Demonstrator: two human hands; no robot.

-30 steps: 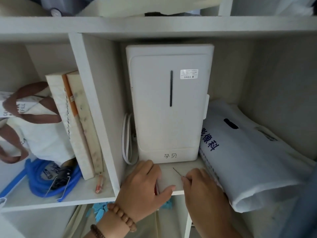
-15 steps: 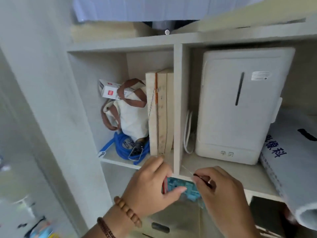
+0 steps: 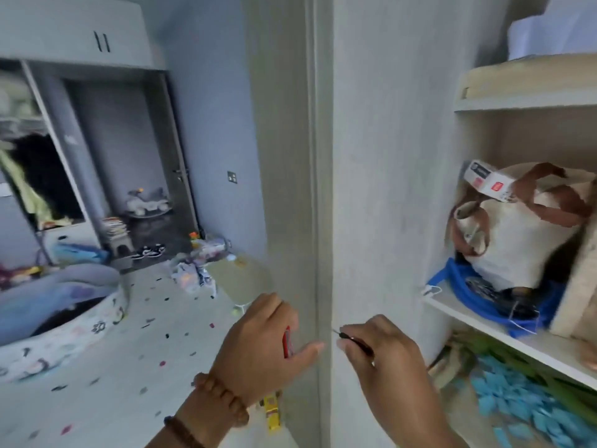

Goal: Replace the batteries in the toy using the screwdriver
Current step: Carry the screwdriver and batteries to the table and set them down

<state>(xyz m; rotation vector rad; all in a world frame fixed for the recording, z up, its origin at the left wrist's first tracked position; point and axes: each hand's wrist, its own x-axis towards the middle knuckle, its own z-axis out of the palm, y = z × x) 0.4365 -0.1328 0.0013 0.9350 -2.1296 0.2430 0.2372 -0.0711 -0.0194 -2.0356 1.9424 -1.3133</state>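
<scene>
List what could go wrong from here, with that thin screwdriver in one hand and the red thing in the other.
1. The screwdriver, pinched in the right hand, points its bare tip toward the left hand close by and could prick the thumb.
2. The red item shows only partly in the left hand's grip; if dropped, it could vanish among the small bits on the floor.
3. The tip is near the cabinet panel and might scratch it.
</scene>
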